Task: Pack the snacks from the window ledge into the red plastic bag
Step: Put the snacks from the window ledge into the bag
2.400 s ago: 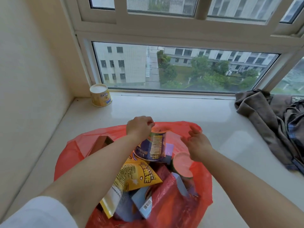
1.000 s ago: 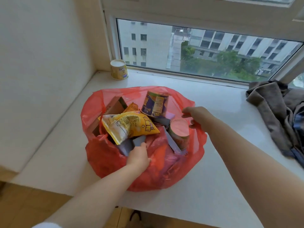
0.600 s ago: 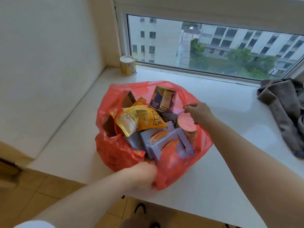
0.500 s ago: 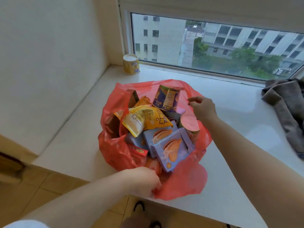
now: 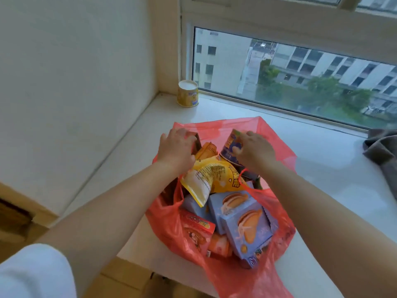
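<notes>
1. The red plastic bag [image 5: 277, 237] sits open on the window ledge [image 5: 326, 160], under both hands.
2. Left hand [image 5: 175, 150] rests with loosely bent fingers on a brown box.
3. Right hand [image 5: 254, 150] curls over the purple can [image 5: 228, 145].
4. Below the wrists lie a yellow pouch [image 5: 211, 179] and purple boxes [image 5: 247, 226].

Bag [image 5: 277, 134]: lay on the ledge [image 5: 322, 160], its near end over the ledge's front edge.
Pouch [image 5: 211, 179]: in the bag, behind the boxes [image 5: 247, 224].
Can [image 5: 231, 147]: behind the pouch.
Cup [image 5: 188, 94]: far left corner, against the window [image 5: 290, 76].
Cloth [image 5: 384, 155]: right.
</notes>
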Motion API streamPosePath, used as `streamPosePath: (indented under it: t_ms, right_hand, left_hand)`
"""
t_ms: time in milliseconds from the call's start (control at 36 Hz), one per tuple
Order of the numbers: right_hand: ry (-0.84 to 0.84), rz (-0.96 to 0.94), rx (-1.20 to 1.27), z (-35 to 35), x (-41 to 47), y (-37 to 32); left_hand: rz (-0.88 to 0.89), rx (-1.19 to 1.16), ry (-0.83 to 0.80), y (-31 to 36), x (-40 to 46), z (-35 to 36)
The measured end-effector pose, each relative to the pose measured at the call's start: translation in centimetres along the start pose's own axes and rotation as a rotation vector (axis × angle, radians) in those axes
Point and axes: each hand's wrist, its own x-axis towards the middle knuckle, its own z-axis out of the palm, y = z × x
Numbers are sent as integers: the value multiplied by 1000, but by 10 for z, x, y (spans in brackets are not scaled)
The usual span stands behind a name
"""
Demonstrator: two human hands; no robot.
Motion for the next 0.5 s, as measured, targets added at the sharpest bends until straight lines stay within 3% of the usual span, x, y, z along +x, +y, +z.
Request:
streamPosePath:
  t_ms: [56, 167, 306, 389, 500]
  right_hand:
    - [-44, -2, 5, 6, 13, -9]
    - [-84, 46, 10, 24, 50, -31]
    - [-61, 26, -2, 41, 96, -59]
    - [-22, 10, 3, 49, 125, -76]
    - [0, 28, 28, 65, 170, -93]
  left_hand:
    - [-68, 36, -37, -9, 9, 11]
    - [-203, -122, -197, -44, 40, 38]
    - [-210, -336, -328, -86, 82, 64]
    - [-134, -470, -302, -101, 108, 69]
    - [-353, -712, -274, -125, 156, 76]
